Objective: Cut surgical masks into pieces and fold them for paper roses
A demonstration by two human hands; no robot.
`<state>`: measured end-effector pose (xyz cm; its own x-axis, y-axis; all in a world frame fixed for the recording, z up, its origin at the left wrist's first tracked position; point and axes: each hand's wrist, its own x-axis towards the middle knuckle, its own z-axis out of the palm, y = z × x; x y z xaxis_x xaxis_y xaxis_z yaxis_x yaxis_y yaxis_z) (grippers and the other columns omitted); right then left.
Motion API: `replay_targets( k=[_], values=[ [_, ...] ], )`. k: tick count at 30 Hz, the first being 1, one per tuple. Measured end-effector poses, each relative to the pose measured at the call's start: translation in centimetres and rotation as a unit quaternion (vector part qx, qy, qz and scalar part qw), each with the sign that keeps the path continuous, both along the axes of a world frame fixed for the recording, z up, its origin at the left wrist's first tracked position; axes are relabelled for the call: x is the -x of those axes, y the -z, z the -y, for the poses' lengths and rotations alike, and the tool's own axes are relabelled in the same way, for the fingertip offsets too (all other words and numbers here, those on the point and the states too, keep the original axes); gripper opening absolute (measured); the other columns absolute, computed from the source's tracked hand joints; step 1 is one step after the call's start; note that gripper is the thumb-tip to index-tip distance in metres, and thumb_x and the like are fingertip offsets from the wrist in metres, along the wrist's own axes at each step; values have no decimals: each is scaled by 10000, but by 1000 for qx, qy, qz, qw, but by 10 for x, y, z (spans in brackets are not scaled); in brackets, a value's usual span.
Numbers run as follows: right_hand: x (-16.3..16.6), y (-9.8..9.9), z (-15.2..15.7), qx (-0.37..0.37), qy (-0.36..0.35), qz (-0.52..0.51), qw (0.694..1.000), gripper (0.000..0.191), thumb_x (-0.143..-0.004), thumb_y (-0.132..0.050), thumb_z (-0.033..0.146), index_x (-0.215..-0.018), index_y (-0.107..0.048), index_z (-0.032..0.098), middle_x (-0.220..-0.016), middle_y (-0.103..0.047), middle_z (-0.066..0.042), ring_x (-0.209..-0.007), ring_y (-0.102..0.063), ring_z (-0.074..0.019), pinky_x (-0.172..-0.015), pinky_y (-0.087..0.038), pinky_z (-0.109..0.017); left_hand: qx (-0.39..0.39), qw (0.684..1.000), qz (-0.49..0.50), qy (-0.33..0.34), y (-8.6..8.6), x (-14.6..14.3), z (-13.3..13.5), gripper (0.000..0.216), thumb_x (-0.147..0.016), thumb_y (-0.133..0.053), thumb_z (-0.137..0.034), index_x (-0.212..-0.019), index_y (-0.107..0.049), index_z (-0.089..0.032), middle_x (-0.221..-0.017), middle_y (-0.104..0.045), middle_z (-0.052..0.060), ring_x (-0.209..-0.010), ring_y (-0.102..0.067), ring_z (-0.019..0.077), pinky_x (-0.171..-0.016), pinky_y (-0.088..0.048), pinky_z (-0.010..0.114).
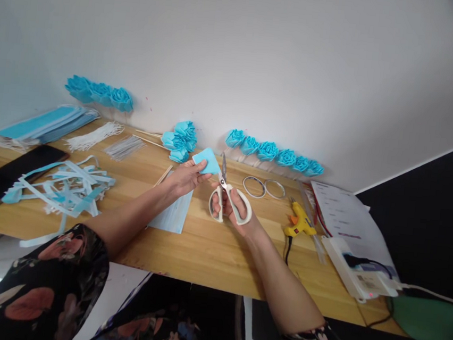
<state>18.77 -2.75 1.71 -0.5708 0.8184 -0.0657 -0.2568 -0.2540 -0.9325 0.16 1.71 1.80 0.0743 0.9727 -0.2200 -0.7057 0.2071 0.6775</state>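
Observation:
Pinched in my left hand is a small light-blue square of mask fabric, held up above the table. My right hand has its fingers through the white handles of a pair of scissors. The scissor blades point up and stand right beside the square's right edge; whether they touch it I cannot tell. Under my left wrist a pale blue sheet of mask fabric lies flat on the wooden table. Thin wooden sticks poke out by that wrist.
Blue fabric flowers line the wall, with a bunch in the middle. To the left are cut strips, a phone, masks and white cords. On the right lie tape rings, a yellow glue gun and a power strip.

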Motion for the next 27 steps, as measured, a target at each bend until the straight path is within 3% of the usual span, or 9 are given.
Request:
replay_targets(
  k=[4,7,14,18,27],
  values=[
    [-1,4,-1,-8,-1,2,1000,561,-800,-680,703,-1078,-660,216,-793,-612,-5,-607,-562,-131,-578,-495,-281,17,1000,16,8,-4,2,-1,84,-887,-679,-48,-847,-696,-120,-645,-684,-31,-498,-618,54,-438,-492,120],
    [-3,5,-2,-24,-10,6,1000,550,-835,-657,686,-1118,-652,215,-775,-608,2,-605,-575,-126,-570,-478,-265,22,999,28,30,-7,6,-1,103,-897,-656,-30,-849,-685,-116,-626,-669,-40,-470,-606,45,-415,-482,106],
    [-2,5,-2,-37,1,32,999,586,-818,-661,705,-1110,-645,197,-778,-604,3,-588,-560,-118,-542,-455,-255,-14,999,23,32,0,7,-4,121,-918,-616,-16,-873,-676,-111,-699,-712,-17,-611,-699,74,-640,-611,162],
    [-3,8,-4,-41,-9,19,999,573,-838,-648,692,-1146,-643,209,-792,-595,6,-595,-562,-120,-550,-467,-259,-39,999,1,32,4,6,-3,43,-875,-704,-65,-872,-691,-105,-746,-733,0,-636,-706,88,-635,-608,171],
    [-5,18,-6,-45,-35,-1,998,551,-895,-605,655,-1224,-634,214,-835,-606,-13,-628,-571,-129,-571,-471,-266,-76,996,-16,36,4,7,-3,184,-739,-839,-80,-823,-678,-108,-771,-728,-3,-699,-713,103,-665,-603,195]
  ],
)
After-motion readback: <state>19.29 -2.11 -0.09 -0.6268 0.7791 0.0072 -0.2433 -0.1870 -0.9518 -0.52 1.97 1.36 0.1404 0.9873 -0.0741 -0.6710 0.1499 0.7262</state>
